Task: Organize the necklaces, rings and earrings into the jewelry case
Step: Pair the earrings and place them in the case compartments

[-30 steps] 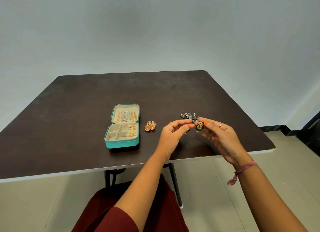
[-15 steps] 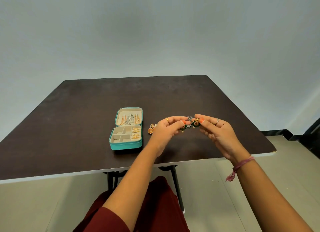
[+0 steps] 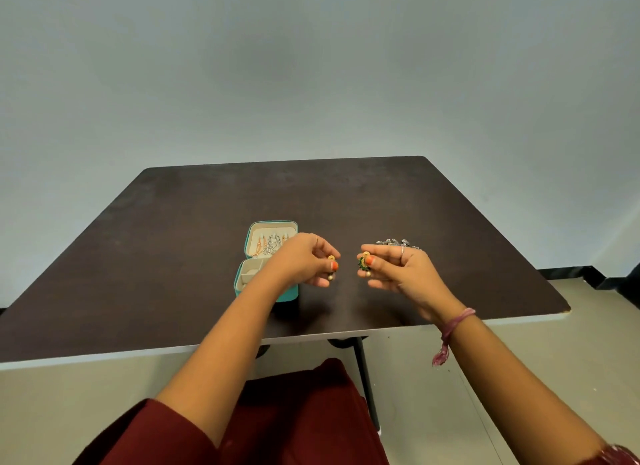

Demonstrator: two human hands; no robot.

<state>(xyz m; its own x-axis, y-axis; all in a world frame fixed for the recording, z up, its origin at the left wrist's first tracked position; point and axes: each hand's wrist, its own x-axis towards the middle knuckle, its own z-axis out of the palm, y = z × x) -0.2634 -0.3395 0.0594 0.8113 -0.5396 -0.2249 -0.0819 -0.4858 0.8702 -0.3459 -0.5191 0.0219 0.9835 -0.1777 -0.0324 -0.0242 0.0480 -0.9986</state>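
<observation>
A teal jewelry case (image 3: 250, 242) lies open on the dark table (image 3: 180, 242), its lid lined with hanging necklaces and earrings. My left hand (image 3: 304, 260) hovers over the case's right side and pinches a small gold earring (image 3: 331, 257). To its right, my right hand (image 3: 398, 267) pinches a green and gold earring (image 3: 363, 262). The two hands are apart, above the table. A silver jewelry pile (image 3: 396, 242) lies on the table just behind my right hand. My left arm hides much of the case's tray.
The table's near edge (image 3: 138, 355) runs across the view with a metal leg (image 3: 363, 378) below it. A grey wall stands behind the table. My lap in dark red cloth (image 3: 304, 423) is below.
The hands held the green earrings together at centre; now they have drawn apart, each holding one earring. The left hand now covers the gold earrings that lay beside the case.
</observation>
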